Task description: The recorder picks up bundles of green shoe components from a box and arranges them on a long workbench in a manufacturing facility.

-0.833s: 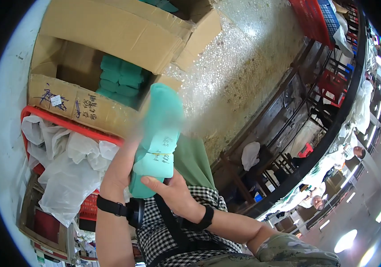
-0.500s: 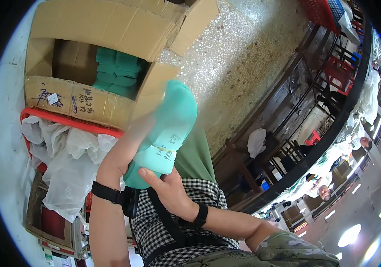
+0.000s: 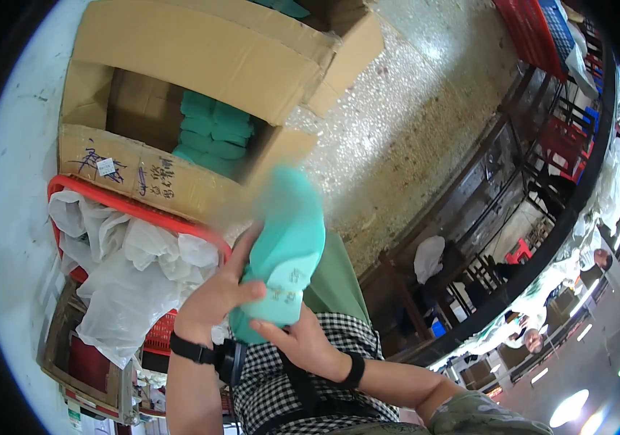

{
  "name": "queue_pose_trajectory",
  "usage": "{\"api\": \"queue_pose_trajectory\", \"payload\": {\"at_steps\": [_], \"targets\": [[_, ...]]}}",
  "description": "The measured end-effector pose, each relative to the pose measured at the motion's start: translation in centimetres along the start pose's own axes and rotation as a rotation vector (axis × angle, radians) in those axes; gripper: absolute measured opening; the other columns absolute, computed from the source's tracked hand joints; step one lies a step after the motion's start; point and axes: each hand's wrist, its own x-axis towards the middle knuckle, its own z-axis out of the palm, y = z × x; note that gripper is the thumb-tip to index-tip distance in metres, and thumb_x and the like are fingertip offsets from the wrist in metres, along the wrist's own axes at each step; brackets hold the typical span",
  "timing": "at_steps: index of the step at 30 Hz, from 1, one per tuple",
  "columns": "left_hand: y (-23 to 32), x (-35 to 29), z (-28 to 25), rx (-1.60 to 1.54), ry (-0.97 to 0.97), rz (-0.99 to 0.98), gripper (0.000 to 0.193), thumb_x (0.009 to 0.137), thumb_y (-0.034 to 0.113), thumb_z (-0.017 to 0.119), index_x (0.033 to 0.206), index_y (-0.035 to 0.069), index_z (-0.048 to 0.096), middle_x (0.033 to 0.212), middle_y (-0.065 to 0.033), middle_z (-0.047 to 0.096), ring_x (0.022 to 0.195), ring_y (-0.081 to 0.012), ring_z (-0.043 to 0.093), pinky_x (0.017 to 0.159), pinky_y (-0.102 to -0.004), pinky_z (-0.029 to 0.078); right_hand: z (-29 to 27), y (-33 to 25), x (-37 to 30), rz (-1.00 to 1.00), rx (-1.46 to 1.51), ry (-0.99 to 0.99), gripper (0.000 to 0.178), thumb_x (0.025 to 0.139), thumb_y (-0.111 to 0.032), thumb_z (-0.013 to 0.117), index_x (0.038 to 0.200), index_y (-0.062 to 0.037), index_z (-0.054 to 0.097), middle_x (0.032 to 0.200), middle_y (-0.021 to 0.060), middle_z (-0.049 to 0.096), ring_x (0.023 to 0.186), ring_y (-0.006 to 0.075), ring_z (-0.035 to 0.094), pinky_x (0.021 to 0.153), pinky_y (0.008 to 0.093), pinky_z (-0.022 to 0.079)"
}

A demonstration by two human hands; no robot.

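- Two hands hold one thick bundle of folded turquoise cloth (image 3: 284, 250), tied near its lower end with a thin band and marked there with handwriting; it is raised in front of the person's chest, upper end blurred and tilted away over the floor.
- The speckled terrazzo floor (image 3: 404, 123) spreads beyond the bundle; long dark wooden benches and tables (image 3: 469, 217) curve along its right edge, and other people sit far off at the lower right.
- The left hand (image 3: 215, 293) clasps the bundle's left side, thumb lying across the front and fingers hidden behind; a black strap circles its wrist.
- The right hand (image 3: 299, 341) cups the lower end from beneath, fingers pressed on the cloth, a black band at its wrist too.
- An open brown cardboard box (image 3: 143, 177) stands on the floor at the upper left, more stacked turquoise bundles (image 3: 215, 138) inside it, one flap just behind the raised bundle.
- A red plastic crate (image 3: 129, 210) touches the box's near wall, filled with crumpled clear plastic bags (image 3: 129, 275).
- The person's checked shirt and green cloth lie just under the hands.
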Motion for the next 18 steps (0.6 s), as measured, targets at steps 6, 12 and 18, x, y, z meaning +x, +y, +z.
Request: {"api": "queue_pose_trajectory", "payload": {"at_steps": [6,12,18], "targets": [[0.4,-3.5,-0.7,-0.067,0.111,-0.103,0.121,0.061,0.022,0.090,0.154,0.004,0.016,0.149,-0.0134,0.036,0.138,-0.0253,0.034,0.113,-0.0365,0.028,0.6,-0.4,0.2,-0.062,-0.715,-0.200,0.061,0.086,-0.043,0.070,0.119,0.0041,0.049,0.097,0.0259,0.064,0.085,0.0408,0.066,0.073,0.0451,0.054],[-6.5,-7.0,-2.6,-0.401,0.231,-0.201,0.111,0.056,0.009,0.089,0.149,0.002,0.028,0.136,-0.0090,0.049,0.123,-0.0220,0.047,0.105,-0.0363,0.039,-0.3,-1.0,2.2,-0.060,-1.130,-0.512,0.070,0.085,-0.064,0.059,0.106,0.0026,0.054,0.079,0.0211,0.065,0.075,0.0391,0.066,0.063,0.0454,0.052],[-11.6,-10.7,-3.2,-0.598,0.199,-0.203,0.103,0.055,0.005,0.086,0.145,0.001,0.035,0.128,-0.0086,0.054,0.119,-0.0213,0.050,0.101,-0.0371,0.043,-3.6,-3.1,11.2,0.527,-0.296,-0.985,0.025,0.095,-0.029,0.063,0.101,-0.0047,0.062,0.077,-0.0020,0.061,0.070,0.0058,0.056,0.064,0.0220,0.046]]}}
